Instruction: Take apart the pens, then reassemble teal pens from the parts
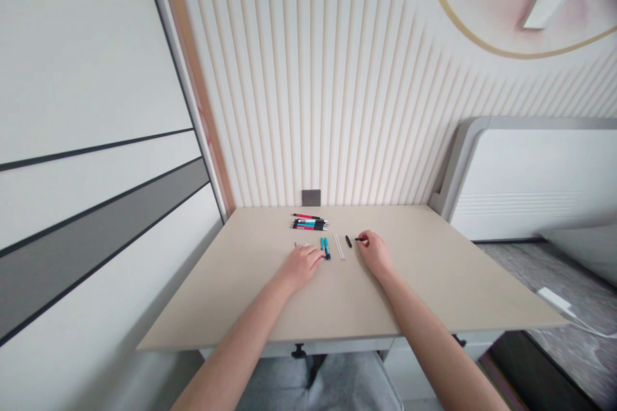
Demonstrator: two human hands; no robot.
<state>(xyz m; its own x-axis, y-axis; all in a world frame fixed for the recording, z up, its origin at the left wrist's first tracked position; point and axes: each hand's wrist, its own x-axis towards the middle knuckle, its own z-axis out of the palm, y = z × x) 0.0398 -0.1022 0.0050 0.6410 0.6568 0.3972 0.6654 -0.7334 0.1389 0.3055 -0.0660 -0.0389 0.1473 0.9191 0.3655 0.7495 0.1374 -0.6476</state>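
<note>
My right hand [375, 253] pinches a short black pen part [360, 239] between its fingertips, above the beige desk [434, 270]. A second black piece [348, 241] lies just left of those fingers, beside a thin clear refill or tube [339, 246]. My left hand [299, 267] rests palm down, its fingertips against teal pen parts [326, 248]. A small pale piece [295, 244] shows just past its knuckles. Farther back lies a bundle of assembled pens [309, 222] in red, teal and black, side by side.
A grey wall plate [311, 197] sits on the ribbed wall above the desk's back edge. A white wardrobe panel [96, 205] stands to the left, and a white cable [554, 300] lies at the lower right. My grey-clothed lap [313, 385] is below the desk.
</note>
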